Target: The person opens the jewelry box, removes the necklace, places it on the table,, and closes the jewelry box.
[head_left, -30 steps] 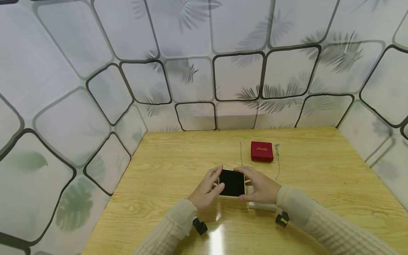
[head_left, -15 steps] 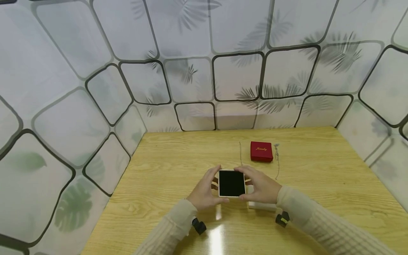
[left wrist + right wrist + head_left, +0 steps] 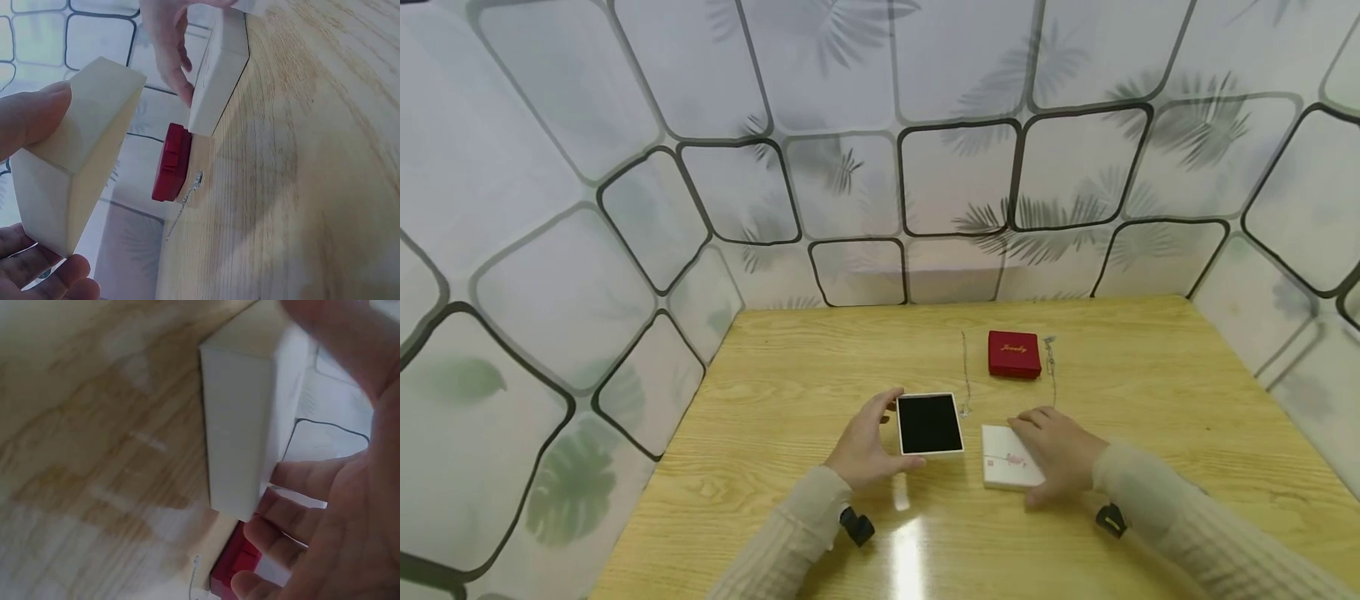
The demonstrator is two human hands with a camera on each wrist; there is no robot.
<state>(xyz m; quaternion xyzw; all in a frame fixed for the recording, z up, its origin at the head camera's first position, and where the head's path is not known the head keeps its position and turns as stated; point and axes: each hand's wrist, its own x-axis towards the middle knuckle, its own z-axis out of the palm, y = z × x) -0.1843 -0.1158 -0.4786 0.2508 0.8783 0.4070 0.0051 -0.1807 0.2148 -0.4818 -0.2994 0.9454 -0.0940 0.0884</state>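
Note:
My left hand [image 3: 867,446] holds a white square box base [image 3: 929,423] with a black inside, thumb on the near side and fingers on the far side. In the left wrist view the box base [image 3: 94,119] is tilted and raised off the table. To its right a white lid [image 3: 1006,458] with a small pink print lies on the table. My right hand [image 3: 1063,454] is spread over the lid's right part. In the right wrist view its thumb and loosely bent fingers lie about the lid [image 3: 237,425]; whether they press on it I cannot tell.
A red jewelry box [image 3: 1014,355] with gold lettering sits further back on the wooden table [image 3: 805,358]. One thin silver necklace [image 3: 966,375] lies to its left, another chain [image 3: 1051,362] to its right. Patterned cloth walls [image 3: 850,192] stand behind and at the sides.
My right hand has let go of the box base and moved right to the white lid. My left hand has shifted slightly left with the box base.

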